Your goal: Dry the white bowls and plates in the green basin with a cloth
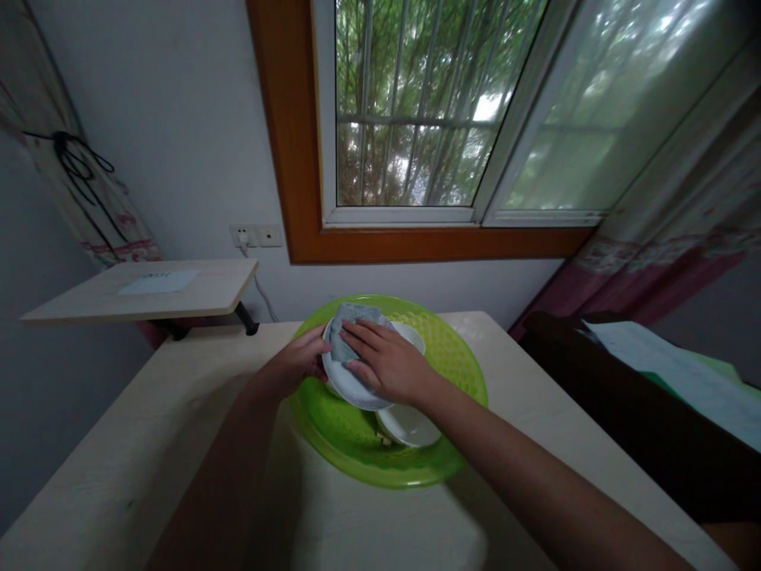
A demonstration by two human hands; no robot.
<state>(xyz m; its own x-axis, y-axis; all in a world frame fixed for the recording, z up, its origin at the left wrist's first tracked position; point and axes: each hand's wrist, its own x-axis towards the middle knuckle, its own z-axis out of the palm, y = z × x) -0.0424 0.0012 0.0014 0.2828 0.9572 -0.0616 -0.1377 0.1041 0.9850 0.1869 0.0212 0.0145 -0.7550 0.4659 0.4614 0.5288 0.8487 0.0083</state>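
My left hand (301,361) grips the left rim of a white bowl (358,394), which is tilted above a green plastic basin (338,452). A grey cloth (352,315) lies in the bowl, and my right hand (386,361) presses it against the inside with fingers stretched out together over it. Below and to the right, another white bowl (413,428) rests in the basin. Part of a further white dish (414,336) shows behind my right hand. Small light-coloured bits (384,438) lie by the lower bowl; their kind I cannot make out.
The basin stands on a pale wooden table (226,460). A small raised shelf (148,289) with a paper label (159,282) is at the left. Behind are a wall socket (255,235) with a cable and a barred window (440,103). Papers (671,373) lie on a dark surface at the right.
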